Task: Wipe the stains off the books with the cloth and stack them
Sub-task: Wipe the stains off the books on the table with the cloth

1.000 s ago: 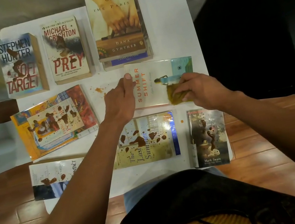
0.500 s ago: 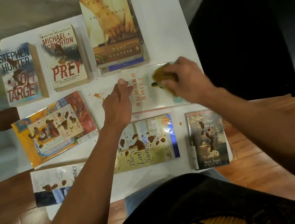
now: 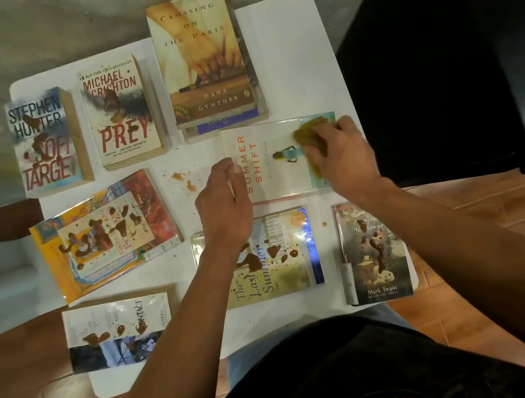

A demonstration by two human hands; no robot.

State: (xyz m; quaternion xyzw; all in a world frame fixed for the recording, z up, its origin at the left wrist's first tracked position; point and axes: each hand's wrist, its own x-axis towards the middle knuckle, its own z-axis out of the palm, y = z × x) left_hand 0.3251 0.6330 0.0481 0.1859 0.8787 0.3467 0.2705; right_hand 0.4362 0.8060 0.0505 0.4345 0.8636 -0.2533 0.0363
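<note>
Two hands work on the Summer Shift book, which lies flat on the white table. I see my right hand gripping the yellow cloth on its cover, and my left hand, fingers curled, holding its left edge.

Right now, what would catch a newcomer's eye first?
At centre right, the right hand presses a yellow cloth on the Summer Shift book, while the left hand holds its near edge. Around it on the white table, brown stains blot books like Prey.
</note>
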